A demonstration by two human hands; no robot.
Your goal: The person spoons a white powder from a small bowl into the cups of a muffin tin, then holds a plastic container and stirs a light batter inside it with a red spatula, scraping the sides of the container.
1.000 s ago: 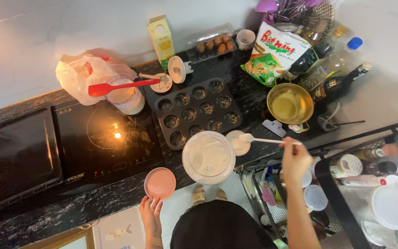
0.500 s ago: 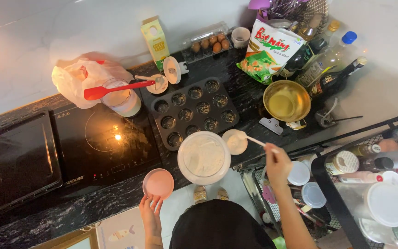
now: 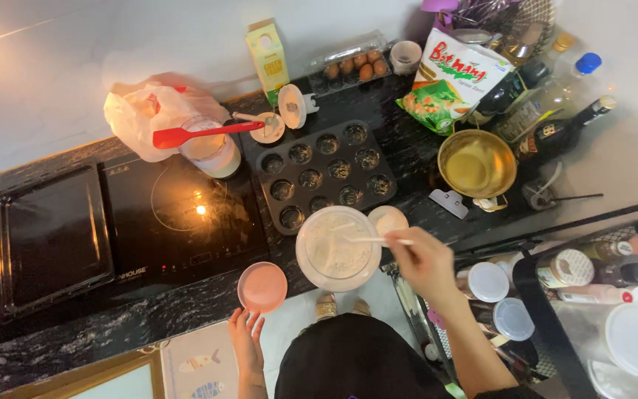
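Observation:
My right hand [image 3: 428, 264] grips a white spoon [image 3: 373, 239] and holds its tip over a white mixing bowl [image 3: 337, 250] of pale batter at the counter's front edge. A small dish of white powder [image 3: 388, 219] sits just behind the bowl, touching its rim. My left hand [image 3: 248, 341] reaches up from below, fingers on the near rim of a small pink bowl [image 3: 262, 287] at the counter edge. Behind the mixing bowl lies a dark muffin tray [image 3: 326, 174] with several filled cups.
A black induction hob [image 3: 182, 218] and a black baking tray [image 3: 52, 238] lie to the left. A red spatula [image 3: 197, 134] rests on a glass jar. Behind are a carton [image 3: 268, 55], eggs [image 3: 352, 66], a flour bag [image 3: 452, 80], a gold bowl [image 3: 476, 164] and bottles [image 3: 559, 114]. Lidded jars [image 3: 592, 310] fill a rack at right.
My right hand has moved left with the spoon, from beside the small dish to over the white mixing bowl. My left hand stays on the pink bowl.

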